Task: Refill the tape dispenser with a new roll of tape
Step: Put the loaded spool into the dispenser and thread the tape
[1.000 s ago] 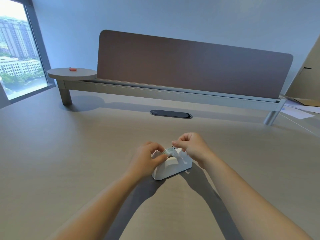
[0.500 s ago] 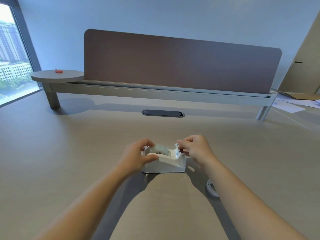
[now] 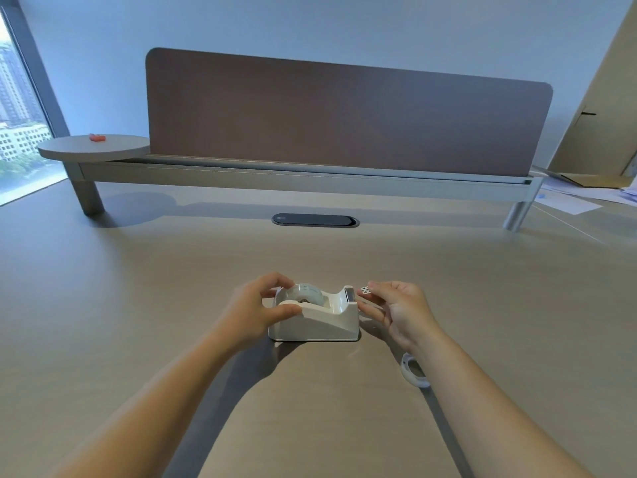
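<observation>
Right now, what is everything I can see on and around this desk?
tape dispenser: one, white, on the desk between the hands
tape roll: one, clear, seated in the dispenser
empty ring: one, white, on the desk beside the right forearm
desk: one, beige
cable cover: one, dark, set in the desk
divider panel: one, brown, at the back
round shelf: one, grey, back left
small object: one, orange-red, on the shelf
papers: several, white, far right
left hand: steadying the dispenser
right hand: pinching the tape's end by the cutter
</observation>
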Action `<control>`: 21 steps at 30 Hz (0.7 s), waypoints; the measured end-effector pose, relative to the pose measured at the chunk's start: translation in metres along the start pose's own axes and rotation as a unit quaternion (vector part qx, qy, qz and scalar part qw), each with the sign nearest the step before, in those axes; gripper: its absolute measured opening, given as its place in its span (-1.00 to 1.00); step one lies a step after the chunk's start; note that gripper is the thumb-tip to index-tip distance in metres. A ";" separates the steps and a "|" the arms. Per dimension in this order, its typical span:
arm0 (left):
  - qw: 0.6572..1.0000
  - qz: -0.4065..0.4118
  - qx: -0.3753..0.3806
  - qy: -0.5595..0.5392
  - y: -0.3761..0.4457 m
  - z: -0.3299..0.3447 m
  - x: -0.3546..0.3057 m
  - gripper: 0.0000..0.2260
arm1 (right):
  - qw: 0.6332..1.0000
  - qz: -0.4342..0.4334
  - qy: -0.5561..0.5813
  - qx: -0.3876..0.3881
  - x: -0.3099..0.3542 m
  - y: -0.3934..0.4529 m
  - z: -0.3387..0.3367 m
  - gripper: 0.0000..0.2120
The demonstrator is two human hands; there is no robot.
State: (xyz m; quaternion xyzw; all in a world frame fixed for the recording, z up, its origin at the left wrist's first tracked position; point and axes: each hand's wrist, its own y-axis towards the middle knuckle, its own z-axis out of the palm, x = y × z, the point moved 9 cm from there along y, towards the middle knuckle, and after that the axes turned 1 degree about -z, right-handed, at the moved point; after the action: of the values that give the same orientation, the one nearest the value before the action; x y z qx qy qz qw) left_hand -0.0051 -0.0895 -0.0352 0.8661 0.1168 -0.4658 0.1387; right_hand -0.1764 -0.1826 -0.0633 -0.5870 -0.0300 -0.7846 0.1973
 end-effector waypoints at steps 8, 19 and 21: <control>1.000 0.004 -0.002 -0.002 0.001 0.000 0.001 -0.79 | 1.000 0.017 0.009 -0.018 -0.013 0.001 -0.006 -0.83; 1.000 0.008 -0.011 -0.008 0.000 0.001 0.003 -0.80 | 0.990 -0.011 -0.139 -0.032 -0.025 0.013 -0.011 -0.74; 1.000 0.013 -0.014 -0.011 -0.001 0.001 0.003 -0.80 | 0.990 -0.003 -0.134 -0.040 -0.026 0.012 -0.012 -0.74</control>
State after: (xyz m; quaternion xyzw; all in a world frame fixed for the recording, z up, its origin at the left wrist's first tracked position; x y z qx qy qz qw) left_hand -0.0044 -0.0890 -0.0382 0.8605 0.1106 -0.4714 0.1585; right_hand -0.1769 -0.1899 -0.0933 -0.6940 -0.0261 -0.7002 0.1657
